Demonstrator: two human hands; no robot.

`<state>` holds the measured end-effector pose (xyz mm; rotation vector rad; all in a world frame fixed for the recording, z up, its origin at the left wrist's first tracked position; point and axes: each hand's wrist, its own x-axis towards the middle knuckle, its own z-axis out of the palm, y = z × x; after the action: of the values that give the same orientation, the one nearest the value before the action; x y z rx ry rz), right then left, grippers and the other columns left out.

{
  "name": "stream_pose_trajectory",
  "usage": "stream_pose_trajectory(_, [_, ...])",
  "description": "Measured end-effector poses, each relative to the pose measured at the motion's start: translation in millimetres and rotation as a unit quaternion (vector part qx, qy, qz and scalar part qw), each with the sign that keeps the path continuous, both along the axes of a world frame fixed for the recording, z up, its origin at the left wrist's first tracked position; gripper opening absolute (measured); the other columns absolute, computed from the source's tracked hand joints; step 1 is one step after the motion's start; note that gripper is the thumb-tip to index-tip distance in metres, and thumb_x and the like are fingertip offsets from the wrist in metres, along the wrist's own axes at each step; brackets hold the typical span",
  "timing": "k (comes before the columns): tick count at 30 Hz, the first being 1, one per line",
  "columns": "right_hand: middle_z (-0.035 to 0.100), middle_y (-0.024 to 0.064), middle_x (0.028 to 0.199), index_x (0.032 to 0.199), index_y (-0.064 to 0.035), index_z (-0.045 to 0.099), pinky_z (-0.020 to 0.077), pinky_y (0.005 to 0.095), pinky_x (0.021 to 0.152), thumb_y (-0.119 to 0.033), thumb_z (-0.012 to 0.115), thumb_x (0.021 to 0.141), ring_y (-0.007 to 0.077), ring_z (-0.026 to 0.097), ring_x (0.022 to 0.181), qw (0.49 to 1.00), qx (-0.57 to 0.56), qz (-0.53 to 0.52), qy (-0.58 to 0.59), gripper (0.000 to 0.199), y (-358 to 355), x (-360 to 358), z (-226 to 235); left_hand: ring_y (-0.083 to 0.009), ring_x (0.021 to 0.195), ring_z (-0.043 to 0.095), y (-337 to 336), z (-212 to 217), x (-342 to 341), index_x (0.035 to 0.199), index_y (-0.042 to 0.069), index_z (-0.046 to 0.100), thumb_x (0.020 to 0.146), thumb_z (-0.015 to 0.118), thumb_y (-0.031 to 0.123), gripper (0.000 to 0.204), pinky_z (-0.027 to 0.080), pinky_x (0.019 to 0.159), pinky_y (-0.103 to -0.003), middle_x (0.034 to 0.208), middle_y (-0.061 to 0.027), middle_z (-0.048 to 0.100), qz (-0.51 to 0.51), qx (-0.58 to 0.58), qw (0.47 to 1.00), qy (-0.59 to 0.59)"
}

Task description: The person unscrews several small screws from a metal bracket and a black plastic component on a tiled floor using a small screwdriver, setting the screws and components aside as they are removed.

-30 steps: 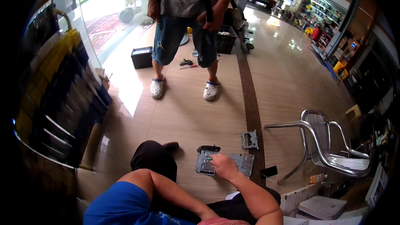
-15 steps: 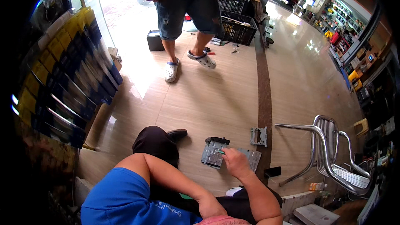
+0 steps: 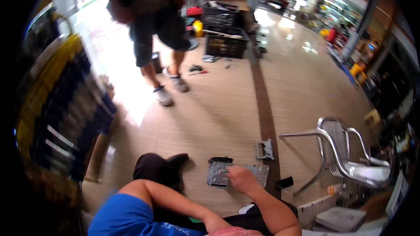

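Floor (image 3: 197, 124) | right hand (image 3: 239, 177) angled forward, fingers (image 3: 230, 170) pinching green item (image 3: 225, 170) over grey unit (image 3: 216, 180) | left hand hidden, unreadable

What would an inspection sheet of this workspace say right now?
Surface: glossy tan floor, crossed by a brown strip.
Job's things: grey metal unit on the floor; flat grey plate to its right; grey frame beyond the plate.
Clutter: dark flat slab; black crates farther off.
Hands: right hand at the metal unit, grip unclear; left hand not in view.
Cables: nothing seen.
Surroundings: metal chair at right; standing person ahead.
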<state>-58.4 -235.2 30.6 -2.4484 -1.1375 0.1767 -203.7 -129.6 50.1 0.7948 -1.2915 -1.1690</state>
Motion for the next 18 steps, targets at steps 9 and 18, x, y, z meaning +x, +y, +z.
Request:
stream_pose_trajectory(9, [0.065, 0.0143, 0.099, 0.108, -0.0069, 0.063, 0.0515, 0.0479, 0.075, -0.023, 0.059, 0.092, 0.0361, 0.065, 0.09, 0.999, -0.037, -0.012, 0.026, 0.023, 1, 6, -3, -0.0375, 0.12, 0.05, 0, 11, 13, 0.127, -0.004, 0.052, 0.093, 0.063, 0.021, 0.044, 0.04, 0.101, -0.042, 0.125, -0.0244, 0.053, -0.053, -0.012, 0.999, 0.002])
stream_pose_trajectory(18, [0.065, 0.0164, 0.089, 0.104, -0.0006, 0.061, 0.0517, 0.0422, 0.067, -0.005, 0.069, 0.085, 0.036, 0.064, 0.08, 0.926, 0.342, -0.059, -0.147, 0.021, 41, 12, 107, -0.032, 0.107, 0.053, -4, 12, 9, 0.117, -0.004, 0.054, 0.089, 0.067, 0.02, 0.04, 0.042, 0.093, -0.039, 0.115, -0.0197, 0.055, -0.08, -0.074, 0.994, 0.008])
